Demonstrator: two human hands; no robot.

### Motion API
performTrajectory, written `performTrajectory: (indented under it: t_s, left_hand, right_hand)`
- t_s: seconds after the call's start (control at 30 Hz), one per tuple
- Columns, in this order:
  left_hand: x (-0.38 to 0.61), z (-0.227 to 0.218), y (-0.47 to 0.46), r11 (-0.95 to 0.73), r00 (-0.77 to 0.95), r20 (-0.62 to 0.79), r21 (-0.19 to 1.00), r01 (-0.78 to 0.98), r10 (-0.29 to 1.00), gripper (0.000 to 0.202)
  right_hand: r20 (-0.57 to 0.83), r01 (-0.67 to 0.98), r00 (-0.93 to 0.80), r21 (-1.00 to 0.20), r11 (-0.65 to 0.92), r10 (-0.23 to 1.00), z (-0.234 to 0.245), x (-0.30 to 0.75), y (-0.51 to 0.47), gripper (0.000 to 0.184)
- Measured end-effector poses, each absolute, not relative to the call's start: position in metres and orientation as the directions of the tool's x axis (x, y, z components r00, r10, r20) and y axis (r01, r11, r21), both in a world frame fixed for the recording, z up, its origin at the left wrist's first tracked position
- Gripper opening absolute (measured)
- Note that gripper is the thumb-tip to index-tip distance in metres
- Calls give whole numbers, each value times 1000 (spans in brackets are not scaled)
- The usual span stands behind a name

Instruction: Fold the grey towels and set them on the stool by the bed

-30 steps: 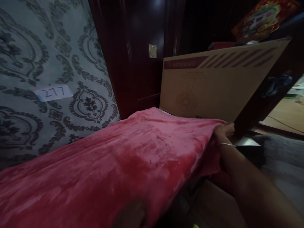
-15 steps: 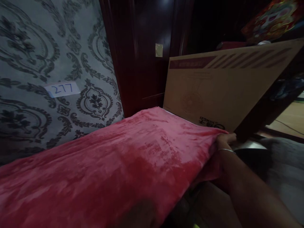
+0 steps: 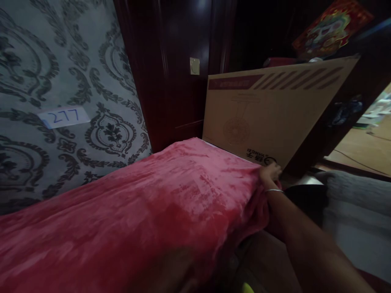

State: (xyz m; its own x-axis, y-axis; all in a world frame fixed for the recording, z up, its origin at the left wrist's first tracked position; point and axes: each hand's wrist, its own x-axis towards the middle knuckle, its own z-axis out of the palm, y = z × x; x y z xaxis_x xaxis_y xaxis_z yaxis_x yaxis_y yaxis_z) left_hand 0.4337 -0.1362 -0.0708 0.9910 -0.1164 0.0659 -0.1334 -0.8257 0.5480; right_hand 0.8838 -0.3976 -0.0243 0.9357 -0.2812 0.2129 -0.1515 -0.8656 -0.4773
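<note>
A red plush blanket (image 3: 146, 211) is stretched out across the lower left of the view. My right hand (image 3: 270, 173), with a thin bangle on the wrist, is closed on the blanket's far right corner, right against the bottom edge of a large flat cardboard box (image 3: 269, 110). A dim brownish shape (image 3: 171, 270) at the blanket's near edge may be my left hand; its fingers do not show.
Patterned grey wallpaper with a taped label reading 277 (image 3: 64, 117) fills the left. Dark wooden panels (image 3: 171, 81) with a small pale switch (image 3: 194, 66) stand behind. A colourful picture (image 3: 332, 26) hangs top right. Grey fabric (image 3: 351, 191) and wooden floor (image 3: 360, 146) lie at the right.
My right hand has pulled the blanket's corner a little left and farther away, along the foot of the cardboard box. The view has swung slightly.
</note>
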Motion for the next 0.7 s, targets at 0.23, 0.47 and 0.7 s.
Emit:
performTrajectory:
  t_s: [0.23,0.47,0.7]
  left_hand:
    - [460,-76,-129,-977,985,155,185,-104,-76,85]
    - [460,-115,-123,-975,944,268,-164,-153,-193,97]
    - [467,-141,-116,-939,848,456,-320,-126,-269,82]
  right_hand:
    - [187,377,923,-269,-886,336,-49,870,-357,43]
    - [145,288,954,-195,-938,263,-39,896,-344,45]
    - [90,282,959,-231,-931,268,-30,918,-348,41]
